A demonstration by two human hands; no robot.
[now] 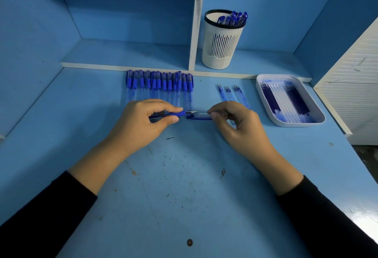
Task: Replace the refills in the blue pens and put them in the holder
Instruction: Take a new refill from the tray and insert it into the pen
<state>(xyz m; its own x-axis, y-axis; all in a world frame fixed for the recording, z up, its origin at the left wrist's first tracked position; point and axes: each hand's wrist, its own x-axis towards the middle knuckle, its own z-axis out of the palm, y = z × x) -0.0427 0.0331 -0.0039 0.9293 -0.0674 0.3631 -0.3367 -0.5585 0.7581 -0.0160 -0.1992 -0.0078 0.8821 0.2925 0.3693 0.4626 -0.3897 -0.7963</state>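
Observation:
My left hand (141, 122) grips a blue pen (180, 113) by its grip, with the metal tip pointing right. My right hand (237, 122) pinches the pen's cap (199, 117) just right of the tip; cap and tip are slightly apart. Behind my hands a row of several capped blue pens (159, 84) lies along the shelf edge. Several loose refills (227, 93) lie to the right of that row. A white tray (266, 98) at the right holds several more refills. The white slotted holder (222, 47) stands on the shelf with several blue pens in it.
The work goes on at a blue desk (184, 186) with blue walls at the left and back. A white upright divider (195, 22) stands beside the holder. A white slatted panel (351, 77) closes the right side.

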